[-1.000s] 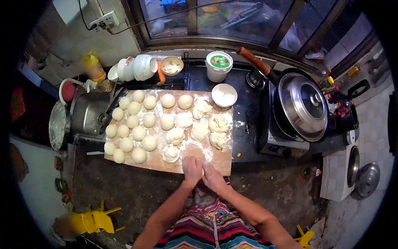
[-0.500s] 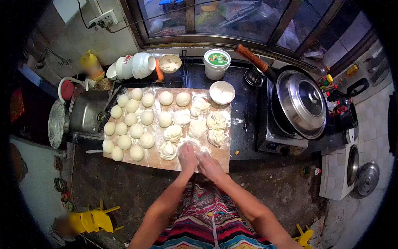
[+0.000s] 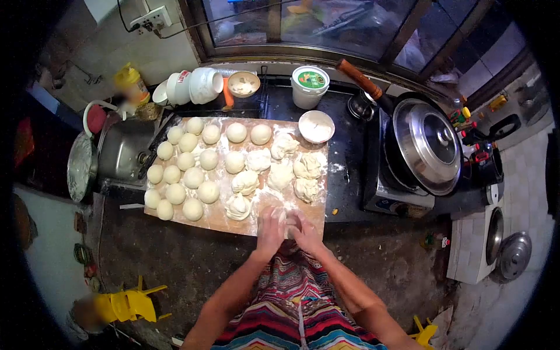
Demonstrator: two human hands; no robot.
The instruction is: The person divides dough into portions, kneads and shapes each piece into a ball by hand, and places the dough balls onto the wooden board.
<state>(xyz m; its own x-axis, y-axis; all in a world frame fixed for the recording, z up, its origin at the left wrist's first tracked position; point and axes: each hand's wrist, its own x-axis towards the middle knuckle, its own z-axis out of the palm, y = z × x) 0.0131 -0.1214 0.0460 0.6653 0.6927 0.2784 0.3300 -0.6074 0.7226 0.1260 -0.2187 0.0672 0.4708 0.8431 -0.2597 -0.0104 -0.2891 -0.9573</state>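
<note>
At the front edge of the floured wooden board (image 3: 204, 224), my left hand (image 3: 270, 229) and my right hand (image 3: 304, 231) close from both sides around a piece of dough (image 3: 283, 217). Most of that piece is hidden by my fingers. Just beyond my hands lie several rough, folded dough lumps, the nearest a creased lump (image 3: 238, 206) to the left and a smoother lump (image 3: 280, 175) ahead. Smooth round dough balls (image 3: 192, 209) fill the board's left side. White flour (image 3: 286, 198) dusts the wood around my hands.
A bowl of flour (image 3: 317, 126) sits at the board's back right corner, with a lidded white tub (image 3: 310, 87) behind it. To the right, a covered wok (image 3: 427, 146) rests on a stove. Left of the board is a sink (image 3: 121, 153); a yellow chair (image 3: 125, 300) stands behind.
My hands have drawn slightly toward the board's front edge, and the left has turned to cup the dough with the right. The whole view has shifted a little. The other dough pieces stay in place.
</note>
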